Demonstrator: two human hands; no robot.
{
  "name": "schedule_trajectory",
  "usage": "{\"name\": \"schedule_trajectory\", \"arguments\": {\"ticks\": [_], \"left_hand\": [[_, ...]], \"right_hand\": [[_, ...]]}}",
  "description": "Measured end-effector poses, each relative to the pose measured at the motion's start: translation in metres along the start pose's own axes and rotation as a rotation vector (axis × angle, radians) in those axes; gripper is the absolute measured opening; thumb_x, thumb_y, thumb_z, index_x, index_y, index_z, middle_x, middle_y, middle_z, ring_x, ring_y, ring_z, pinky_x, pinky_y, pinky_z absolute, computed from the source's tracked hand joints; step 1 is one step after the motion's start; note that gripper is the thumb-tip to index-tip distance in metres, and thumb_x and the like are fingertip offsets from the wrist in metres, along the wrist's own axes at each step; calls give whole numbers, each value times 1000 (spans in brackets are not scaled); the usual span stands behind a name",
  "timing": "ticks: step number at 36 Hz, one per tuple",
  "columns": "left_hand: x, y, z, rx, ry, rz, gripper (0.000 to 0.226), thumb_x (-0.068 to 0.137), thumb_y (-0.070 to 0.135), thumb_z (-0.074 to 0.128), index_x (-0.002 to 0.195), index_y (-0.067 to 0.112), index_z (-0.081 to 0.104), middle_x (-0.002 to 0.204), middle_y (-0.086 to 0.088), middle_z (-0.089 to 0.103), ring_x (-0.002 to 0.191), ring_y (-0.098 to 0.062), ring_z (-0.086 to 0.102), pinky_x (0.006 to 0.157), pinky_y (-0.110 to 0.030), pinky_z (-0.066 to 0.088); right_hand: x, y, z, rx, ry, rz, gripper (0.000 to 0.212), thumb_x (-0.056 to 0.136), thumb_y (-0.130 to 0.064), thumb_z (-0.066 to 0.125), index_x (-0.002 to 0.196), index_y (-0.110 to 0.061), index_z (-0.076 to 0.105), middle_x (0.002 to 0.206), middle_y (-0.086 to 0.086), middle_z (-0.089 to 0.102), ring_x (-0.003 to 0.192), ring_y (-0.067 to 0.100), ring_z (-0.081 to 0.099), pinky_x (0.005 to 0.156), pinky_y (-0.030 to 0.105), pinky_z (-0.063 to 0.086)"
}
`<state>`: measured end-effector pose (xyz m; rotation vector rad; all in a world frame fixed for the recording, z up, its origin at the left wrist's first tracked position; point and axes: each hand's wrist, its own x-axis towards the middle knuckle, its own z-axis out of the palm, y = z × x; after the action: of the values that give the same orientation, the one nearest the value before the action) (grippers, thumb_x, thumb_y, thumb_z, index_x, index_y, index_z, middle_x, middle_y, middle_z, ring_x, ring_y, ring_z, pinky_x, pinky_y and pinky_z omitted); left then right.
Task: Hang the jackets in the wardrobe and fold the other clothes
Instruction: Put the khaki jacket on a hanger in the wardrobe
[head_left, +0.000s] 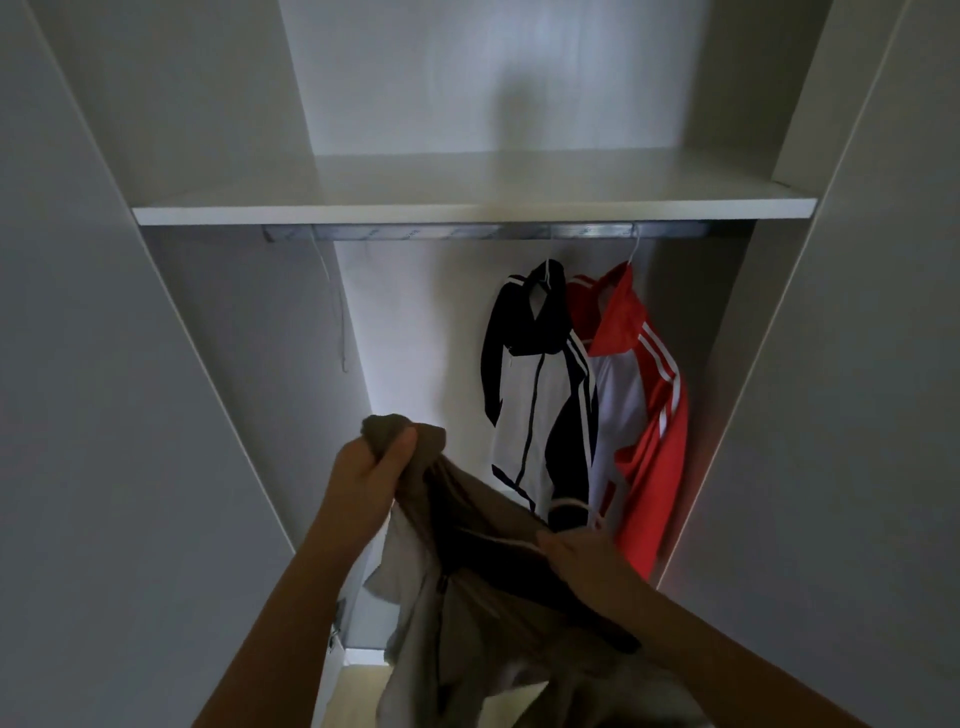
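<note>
Head view: left hand (371, 467) clenched round a bunched end of the beige jacket (467, 597), held up; right hand (582, 553) curled on its dark inner edge, beside a white hanger hook (569, 503); beyond the right hand, a black-and-white track jacket (540, 395) and a red track jacket (649, 405) hang touching on the rail (467, 231) above.

A thin pale cord (338, 317) hangs slack at centre left of the frame, with its lower end free. A strip of light, wood-toned floor (358, 693) shows at bottom centre-left. Just above the floor, a small metal fitting (335, 629) is visible, its detail indistinct.
</note>
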<state>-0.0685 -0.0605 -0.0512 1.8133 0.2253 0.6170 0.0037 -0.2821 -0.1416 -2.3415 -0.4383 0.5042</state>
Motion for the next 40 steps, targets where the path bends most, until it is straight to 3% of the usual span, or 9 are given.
{"name": "schedule_trajectory", "arguments": {"ticks": [5, 8, 11, 14, 17, 21, 27, 34, 40], "left_hand": [[-5, -2, -5, 160, -289, 22, 18, 91, 8, 60, 90, 23, 70, 79, 9, 72, 78, 0, 67, 71, -10, 50], [8, -11, -30, 356, -471, -226, 10, 91, 7, 59, 92, 8, 69, 74, -4, 73, 69, -13, 70, 66, -25, 57], [27, -14, -37, 286, -429, -416, 4, 92, 17, 58, 92, 16, 62, 83, -2, 73, 69, -12, 70, 58, -20, 54], [49, -12, -24, 390, -279, -220, 32, 84, 32, 70, 110, 21, 55, 112, -5, 60, 97, -18, 62, 78, -31, 53], [73, -13, -7, 869, -287, 214, 65, 81, 50, 67, 135, 23, 43, 138, -4, 42, 128, -23, 40, 106, -43, 35], [114, -18, 7, 1037, -179, 505, 21, 93, 34, 56, 99, 14, 61, 95, -5, 64, 89, -24, 61, 92, -48, 46], [185, -56, 15, 1011, -246, 497, 14, 91, 21, 61, 85, 8, 62, 80, -6, 65, 73, -22, 64, 52, -21, 35], [270, -104, 42, 1056, -375, 377, 22, 100, 25, 41, 99, 10, 57, 99, -4, 63, 82, -14, 54, 64, -19, 29], [340, -118, 60, 1086, -312, 393, 23, 101, 18, 37, 98, 8, 58, 101, -10, 64, 85, -19, 58, 68, -21, 34]], "right_hand": [[38, -52, -27, 114, 77, -87, 45, 96, -35, 50, 54, -19, 46, 53, -3, 44, 49, 8, 42, 54, 21, 36], [46, -72, -53, 182, 153, -137, 43, 94, -34, 52, 53, -21, 53, 45, -7, 49, 44, 1, 50, 48, 10, 35], [48, -88, -62, 222, 164, -178, 44, 96, -29, 50, 54, -19, 56, 44, -7, 48, 40, -6, 48, 48, 3, 36], [51, -105, -67, 180, 135, -226, 42, 97, -24, 50, 57, -18, 58, 46, -17, 52, 46, -11, 49, 52, 1, 35], [56, -126, -79, 169, 71, -258, 36, 96, -19, 52, 62, -22, 61, 47, -19, 56, 47, -13, 50, 47, 2, 34], [75, -140, -89, 204, 13, -201, 27, 97, -22, 51, 73, -27, 62, 55, -8, 55, 49, 1, 52, 47, 12, 37], [118, -129, -97, 412, 28, 19, 34, 101, -27, 44, 75, -16, 63, 53, -3, 38, 41, 6, 34, 39, 18, 27], [203, -134, -97, 415, 130, 57, 28, 98, -24, 53, 78, -6, 61, 37, -11, 44, 29, -2, 40, 33, 11, 29], [278, -144, -122, 300, 293, 2, 34, 96, -27, 57, 67, -9, 63, 53, 2, 44, 39, 7, 40, 36, 15, 32]]}}
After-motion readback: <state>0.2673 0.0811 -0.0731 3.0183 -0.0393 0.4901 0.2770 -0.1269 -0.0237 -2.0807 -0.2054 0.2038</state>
